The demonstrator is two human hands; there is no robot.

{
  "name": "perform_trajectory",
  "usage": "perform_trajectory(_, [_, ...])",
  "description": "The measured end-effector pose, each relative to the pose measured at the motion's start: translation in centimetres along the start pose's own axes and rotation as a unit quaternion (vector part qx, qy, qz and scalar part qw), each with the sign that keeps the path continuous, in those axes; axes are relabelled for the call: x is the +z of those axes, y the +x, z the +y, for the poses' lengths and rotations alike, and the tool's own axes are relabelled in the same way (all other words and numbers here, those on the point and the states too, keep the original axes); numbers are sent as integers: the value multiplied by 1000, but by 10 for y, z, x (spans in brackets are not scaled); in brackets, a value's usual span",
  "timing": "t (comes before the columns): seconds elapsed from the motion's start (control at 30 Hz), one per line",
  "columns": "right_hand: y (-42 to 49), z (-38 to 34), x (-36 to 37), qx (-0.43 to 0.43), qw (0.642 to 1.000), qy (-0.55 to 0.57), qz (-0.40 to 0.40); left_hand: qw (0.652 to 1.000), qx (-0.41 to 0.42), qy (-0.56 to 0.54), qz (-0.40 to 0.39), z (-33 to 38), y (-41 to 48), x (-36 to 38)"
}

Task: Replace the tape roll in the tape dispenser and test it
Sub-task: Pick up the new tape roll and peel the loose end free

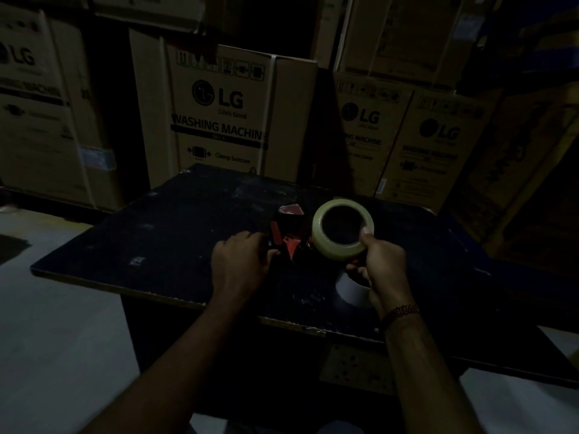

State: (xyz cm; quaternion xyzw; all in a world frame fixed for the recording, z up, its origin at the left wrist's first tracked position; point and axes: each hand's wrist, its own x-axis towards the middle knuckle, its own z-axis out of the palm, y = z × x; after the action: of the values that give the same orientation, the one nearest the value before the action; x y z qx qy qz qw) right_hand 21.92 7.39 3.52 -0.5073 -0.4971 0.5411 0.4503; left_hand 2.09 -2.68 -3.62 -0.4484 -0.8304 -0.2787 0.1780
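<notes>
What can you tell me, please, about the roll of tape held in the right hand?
The pale yellowish, translucent roll of packing tape looks wide and full, with a dark hollow core facing the camera. It is tilted and lifted above the dark worktable, just right of the red and black tape dispenser. The right hand grips its lower right edge, thumb on the rim. Whether it touches the dispenser cannot be told.

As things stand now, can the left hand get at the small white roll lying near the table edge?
Probably yes, but not directly. The left hand is on the red dispenser, and the right hand, holding the big tape roll, partly covers the small white roll. Its near left side is open.
</notes>
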Motion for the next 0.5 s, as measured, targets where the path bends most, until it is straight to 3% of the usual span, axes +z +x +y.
perform_trajectory(0.3, [-7,-4,-10,3,992,123,-2,998,7,-42,-48,-6,6,1])
perform_trajectory(0.5, [-7,-2,-19,-8,992,124,-37,991,-14,-41,-128,-10,13,2])
